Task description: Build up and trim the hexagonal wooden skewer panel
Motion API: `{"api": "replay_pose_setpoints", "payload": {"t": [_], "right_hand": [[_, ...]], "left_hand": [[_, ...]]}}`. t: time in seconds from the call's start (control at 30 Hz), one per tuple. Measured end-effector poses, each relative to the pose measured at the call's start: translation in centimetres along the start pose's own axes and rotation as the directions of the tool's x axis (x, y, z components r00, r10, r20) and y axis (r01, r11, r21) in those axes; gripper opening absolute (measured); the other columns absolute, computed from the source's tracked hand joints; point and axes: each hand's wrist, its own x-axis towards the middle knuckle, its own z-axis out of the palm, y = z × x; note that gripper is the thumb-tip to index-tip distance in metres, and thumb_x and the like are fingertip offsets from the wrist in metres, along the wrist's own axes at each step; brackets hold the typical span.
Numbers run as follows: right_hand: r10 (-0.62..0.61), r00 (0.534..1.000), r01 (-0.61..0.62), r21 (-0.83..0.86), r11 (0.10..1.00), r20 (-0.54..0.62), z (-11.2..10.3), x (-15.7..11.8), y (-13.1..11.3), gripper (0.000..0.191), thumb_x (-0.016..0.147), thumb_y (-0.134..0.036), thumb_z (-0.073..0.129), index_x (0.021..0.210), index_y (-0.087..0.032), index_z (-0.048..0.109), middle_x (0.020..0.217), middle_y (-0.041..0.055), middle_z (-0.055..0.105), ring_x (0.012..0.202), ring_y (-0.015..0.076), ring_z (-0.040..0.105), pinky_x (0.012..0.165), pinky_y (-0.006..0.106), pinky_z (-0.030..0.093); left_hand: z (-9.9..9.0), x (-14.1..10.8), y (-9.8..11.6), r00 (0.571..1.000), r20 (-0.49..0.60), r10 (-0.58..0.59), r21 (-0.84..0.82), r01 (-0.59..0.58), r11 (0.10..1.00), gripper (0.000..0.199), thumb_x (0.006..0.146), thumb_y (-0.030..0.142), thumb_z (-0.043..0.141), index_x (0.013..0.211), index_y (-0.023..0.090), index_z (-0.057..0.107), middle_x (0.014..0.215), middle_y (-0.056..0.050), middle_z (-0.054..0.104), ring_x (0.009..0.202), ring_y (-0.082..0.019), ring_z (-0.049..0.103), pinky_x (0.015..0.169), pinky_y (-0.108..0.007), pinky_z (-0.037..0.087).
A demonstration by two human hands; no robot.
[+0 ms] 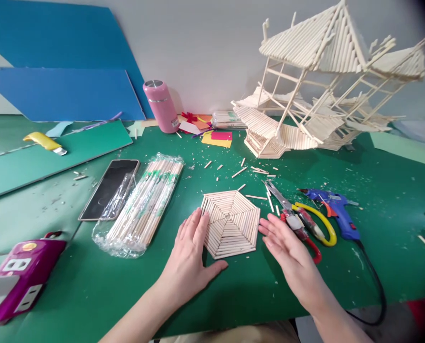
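A flat hexagonal panel (230, 228) made of thin wooden sticks lies on the green table, its sticks set in rings around a small centre. My left hand (191, 252) rests at the panel's left edge, fingertips touching it and thumb stretched out below. On the other side, my right hand (287, 247) is open with fingers extended, close to the right edge; whether it touches cannot be told. Neither hand grips anything. Just right of my right hand lie scissors (319, 224) with yellow handles and red-handled pliers (300, 228).
A blue glue gun (333, 209) with a black cord lies right. Behind stands a stick-built pavilion model (305, 95). Wrapped wooden sticks (148, 200), a phone (108, 190), a purple power strip (23, 276), a yellow cutter (44, 142) and a pink flask (161, 107) are left.
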Motion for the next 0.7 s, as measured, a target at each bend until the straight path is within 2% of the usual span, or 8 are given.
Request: {"api": "replay_pose_setpoints", "payload": {"t": [0.07, 0.17, 0.23, 0.3, 0.4, 0.5, 0.6, 0.7], "right_hand": [[0.032, 0.999, -0.031, 0.048, 0.998, -0.007, 0.1, 0.3, -0.2, 0.054, 0.077, -0.040, 0.063, 0.124, -0.021, 0.046, 0.128, 0.0136, 0.053, 0.116, 0.0266, 0.051, 0.098, 0.047, 0.040], [0.059, 0.998, -0.062, 0.133, 0.989, 0.022, 0.4, 0.6, -0.6, 0.050, 0.078, -0.039, 0.062, 0.123, -0.022, 0.048, 0.120, 0.0106, 0.058, 0.109, 0.0227, 0.056, 0.091, 0.039, 0.045], [0.048, 0.993, -0.062, 0.128, 0.990, 0.107, 0.7, 0.7, -0.8, 0.039, 0.081, -0.038, 0.059, 0.116, -0.021, 0.054, 0.106, 0.0077, 0.064, 0.094, 0.0187, 0.061, 0.079, 0.032, 0.049], [0.022, 0.984, -0.036, 0.075, 0.997, 0.177, 1.0, 1.0, -0.9, 0.028, 0.084, -0.038, 0.056, 0.103, -0.018, 0.062, 0.086, 0.0043, 0.067, 0.074, 0.0142, 0.060, 0.065, 0.026, 0.049], [-0.005, 0.983, -0.002, 0.038, 0.999, 0.181, 1.4, 1.2, -0.8, 0.025, 0.084, -0.038, 0.055, 0.089, -0.016, 0.065, 0.069, 0.0003, 0.061, 0.060, 0.0110, 0.053, 0.056, 0.024, 0.046], [0.019, 0.982, -0.033, 0.069, 0.997, 0.190, 1.7, 1.3, -0.7, 0.026, 0.084, -0.039, 0.056, 0.092, -0.016, 0.064, 0.070, 0.0008, 0.061, 0.060, 0.0108, 0.053, 0.055, 0.023, 0.046], [0.051, 0.973, -0.070, 0.078, 0.994, 0.224, 1.8, 1.2, -0.8, 0.027, 0.084, -0.040, 0.054, 0.094, -0.016, 0.062, 0.072, 0.0011, 0.062, 0.060, 0.0105, 0.054, 0.055, 0.023, 0.046], [0.045, 0.966, -0.068, 0.083, 0.994, 0.256, 2.0, 1.1, -0.8, 0.026, 0.085, -0.039, 0.052, 0.098, -0.018, 0.061, 0.069, -0.0012, 0.060, 0.060, 0.0104, 0.054, 0.056, 0.022, 0.044]], "left_hand": [[0.5, -0.1, -0.1, 1.000, -0.015, 0.016, 0.027, -0.016, 1.000, 0.085, 0.073, 0.031, 0.063, 0.140, 0.020, 0.012, 0.141, -0.023, 0.030, 0.129, -0.037, 0.030, 0.097, -0.057, 0.035], [0.9, -0.3, -0.5, 0.999, -0.042, 0.027, 0.038, -0.025, 0.999, 0.082, 0.074, 0.030, 0.061, 0.140, 0.020, 0.013, 0.142, -0.021, 0.029, 0.129, -0.036, 0.030, 0.097, -0.053, 0.037], [0.8, -0.4, -0.7, 0.998, -0.049, 0.035, 0.046, -0.033, 0.998, 0.082, 0.073, 0.031, 0.061, 0.140, 0.019, 0.014, 0.142, -0.022, 0.028, 0.129, -0.035, 0.030, 0.098, -0.053, 0.035], [0.6, -0.4, -0.7, 0.998, -0.037, 0.043, 0.064, -0.040, 0.997, 0.083, 0.072, 0.034, 0.061, 0.140, 0.018, 0.015, 0.142, -0.023, 0.029, 0.130, -0.035, 0.030, 0.100, -0.055, 0.031], [0.0, -0.1, -0.1, 1.000, 0.012, 0.029, 0.089, -0.030, 0.996, 0.092, 0.068, 0.051, 0.064, 0.140, 0.017, 0.016, 0.141, -0.024, 0.031, 0.129, -0.039, 0.029, 0.100, -0.061, 0.022], [-0.4, 0.4, 0.7, 0.999, 0.045, 0.023, 0.084, -0.027, 0.996, 0.100, 0.061, 0.069, 0.058, 0.138, 0.015, 0.024, 0.140, -0.026, 0.032, 0.129, -0.042, 0.027, 0.098, -0.065, 0.019], [-0.4, 0.7, 1.2, 0.996, 0.021, 0.084, 0.086, -0.086, 0.993, 0.089, 0.065, 0.070, 0.054, 0.132, 0.014, 0.037, 0.139, -0.026, 0.035, 0.128, -0.041, 0.029, 0.099, -0.064, 0.018], [-0.3, 0.7, 1.3, 0.977, 0.004, 0.214, 0.071, -0.214, 0.974, 0.065, 0.076, 0.057, 0.053, 0.127, 0.017, 0.045, 0.136, -0.021, 0.041, 0.128, -0.036, 0.033, 0.102, -0.058, 0.018]]}}
